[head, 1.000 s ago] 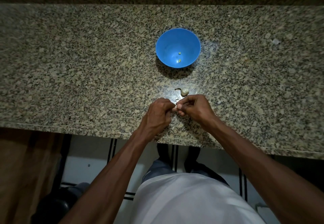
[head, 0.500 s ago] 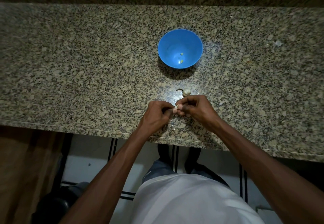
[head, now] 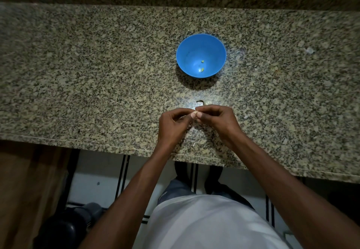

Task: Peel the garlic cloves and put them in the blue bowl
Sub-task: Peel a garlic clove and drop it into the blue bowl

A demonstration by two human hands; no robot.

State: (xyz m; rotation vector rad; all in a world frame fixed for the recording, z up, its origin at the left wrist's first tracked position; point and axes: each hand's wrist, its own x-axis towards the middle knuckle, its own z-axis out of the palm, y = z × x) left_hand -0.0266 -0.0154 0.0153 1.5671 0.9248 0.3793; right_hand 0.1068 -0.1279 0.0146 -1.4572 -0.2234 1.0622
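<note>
While the granite counter [head: 97, 73] carries everything, the blue bowl [head: 187, 46], holding two peeled pieces, sits just beyond the hands, probably for a short drop. Nearer than the bowl, left hand [head: 171, 124] and right hand [head: 216, 120] pinch one garlic clove [head: 194, 114] between fingertips, apparently stripping skin; another clove [head: 207, 102] lies between.

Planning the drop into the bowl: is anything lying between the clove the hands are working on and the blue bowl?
Only a garlic piece with a curled stem lies on the counter, just beyond the left hand and right hand. The blue bowl is open-topped, so lifting the clove over that piece looks easy.
</note>
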